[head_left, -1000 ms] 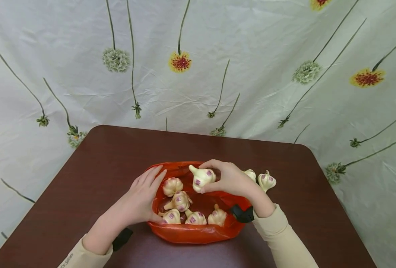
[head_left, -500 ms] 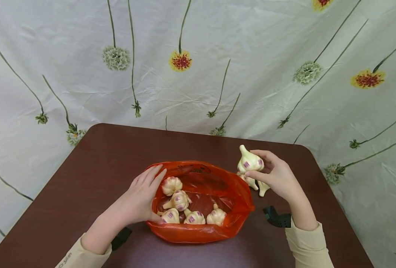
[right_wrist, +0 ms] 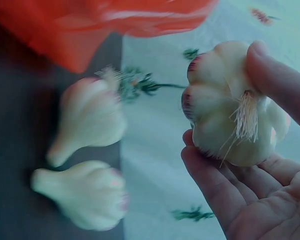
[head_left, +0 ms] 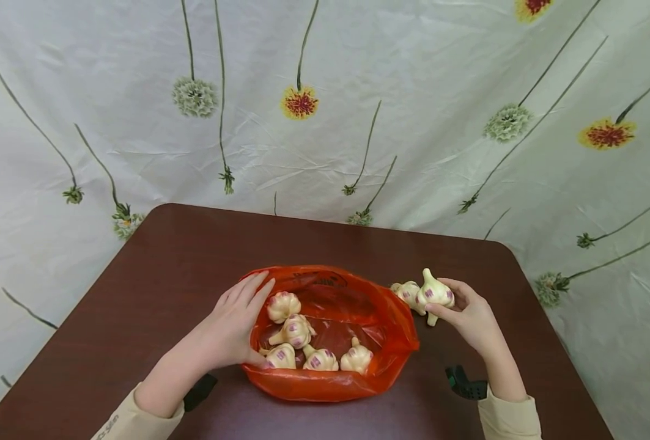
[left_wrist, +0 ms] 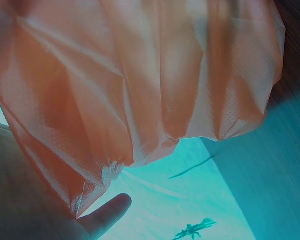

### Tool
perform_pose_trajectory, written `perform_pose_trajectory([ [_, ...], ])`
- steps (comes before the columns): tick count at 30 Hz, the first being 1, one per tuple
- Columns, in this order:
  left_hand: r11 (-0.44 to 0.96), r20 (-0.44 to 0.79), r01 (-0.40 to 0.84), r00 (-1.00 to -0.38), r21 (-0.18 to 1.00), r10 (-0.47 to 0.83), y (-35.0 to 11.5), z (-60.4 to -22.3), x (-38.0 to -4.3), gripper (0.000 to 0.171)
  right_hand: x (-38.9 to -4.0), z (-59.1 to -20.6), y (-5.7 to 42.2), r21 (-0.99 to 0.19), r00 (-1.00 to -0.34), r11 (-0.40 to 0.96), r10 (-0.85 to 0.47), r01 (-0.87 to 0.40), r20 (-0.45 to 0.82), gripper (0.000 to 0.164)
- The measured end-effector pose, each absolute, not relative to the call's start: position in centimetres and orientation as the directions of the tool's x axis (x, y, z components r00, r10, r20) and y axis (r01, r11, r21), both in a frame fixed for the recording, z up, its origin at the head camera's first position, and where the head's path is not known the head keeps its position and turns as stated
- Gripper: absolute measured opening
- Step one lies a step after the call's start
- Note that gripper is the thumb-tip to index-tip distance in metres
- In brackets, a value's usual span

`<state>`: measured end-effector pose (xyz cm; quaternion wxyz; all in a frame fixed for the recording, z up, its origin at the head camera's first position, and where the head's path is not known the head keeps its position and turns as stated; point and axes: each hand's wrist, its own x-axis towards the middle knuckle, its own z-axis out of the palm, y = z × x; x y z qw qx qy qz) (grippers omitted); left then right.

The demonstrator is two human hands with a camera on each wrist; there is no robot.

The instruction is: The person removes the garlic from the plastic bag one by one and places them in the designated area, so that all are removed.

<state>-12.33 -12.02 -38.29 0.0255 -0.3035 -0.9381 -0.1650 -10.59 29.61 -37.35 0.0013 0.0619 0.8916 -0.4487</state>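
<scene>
In the head view, a red plastic bag (head_left: pixel 330 388) lies with its mouth wide apart, several garlic bulbs (head_left: pixel 294 330) inside. My left hand (head_left: pixel 231 330) spans the bag's left rim, fingers and thumb stretched apart and touching it. Bag film fills most of the left wrist view, with one digit (left_wrist: pixel 107 212) showing below. Right of the bag, my right hand (head_left: pixel 470 315) holds a garlic bulb (head_left: pixel 435 292), stem up, between thumb and fingers. Its roots face the right wrist camera. Two other bulbs lie on the table there, one upper (right_wrist: pixel 92 117), one lower (right_wrist: pixel 87 195).
The dark brown table (head_left: pixel 192 256) has rounded far corners. A pale cloth (head_left: pixel 402 67) printed with flowers hangs behind it and on both sides. A black wrist camera mount (head_left: pixel 465 384) sits below the right hand.
My right hand has carried the garlic bulb from over the bag to the right, then lowered it toward the bulbs on the table. The left hand has stayed at the bag's rim.
</scene>
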Motion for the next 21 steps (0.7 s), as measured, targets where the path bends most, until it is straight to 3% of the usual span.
perform_pose_trajectory([
  [12, 0.756, 0.16, 0.586, -0.809, 0.292, 0.565, -11.9, -38.4, -12.3, 0.125, -9.3, -41.2, 30.2, -0.787, -0.973, 0.574, 0.169, 0.226, -0.156, 0.072],
  [21, 0.758, 0.155, 0.581, -0.812, 0.296, 0.563, -12.0, -38.4, -12.3, 0.125, -9.1, -43.2, 29.9, -0.695, -0.968, 0.675, 0.203, 0.246, -0.146, 0.069],
])
